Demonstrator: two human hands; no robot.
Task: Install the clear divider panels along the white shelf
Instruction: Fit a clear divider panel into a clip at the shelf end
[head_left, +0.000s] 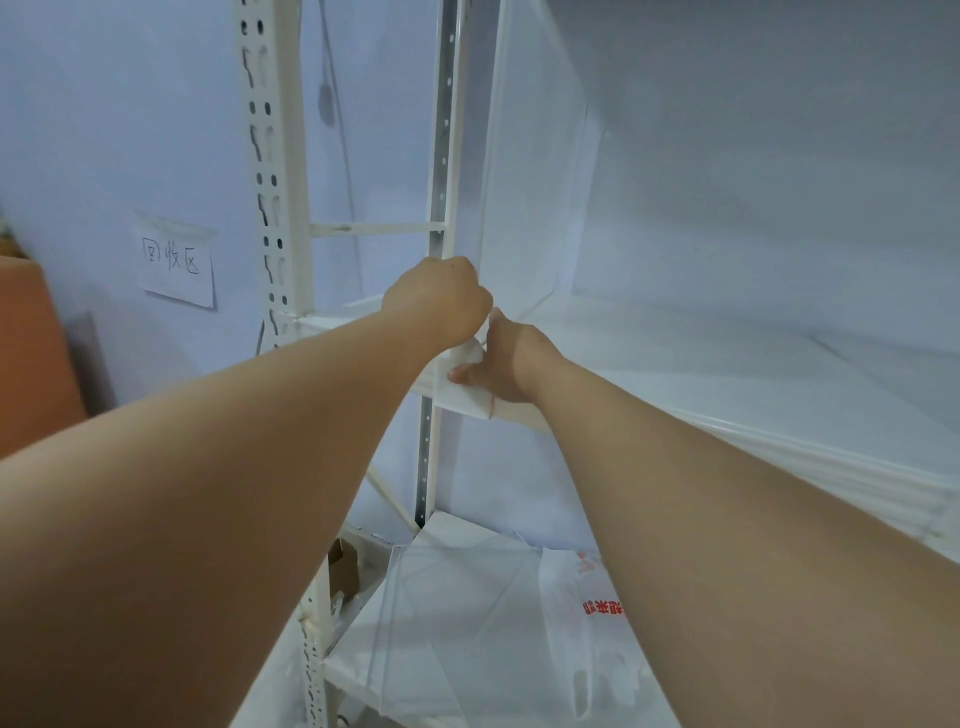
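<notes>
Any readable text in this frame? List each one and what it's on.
"回收区": handwritten on the paper sheet stuck to the wall.
Red printed characters on the white plastic bag, low in the view: blurred and partly hidden by the right forearm, so not readable.
No other text shows.

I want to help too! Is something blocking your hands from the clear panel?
Nothing visible does. The left hand and right hand are right at the lower front corner of the clear panel, on the white shelf.
</notes>
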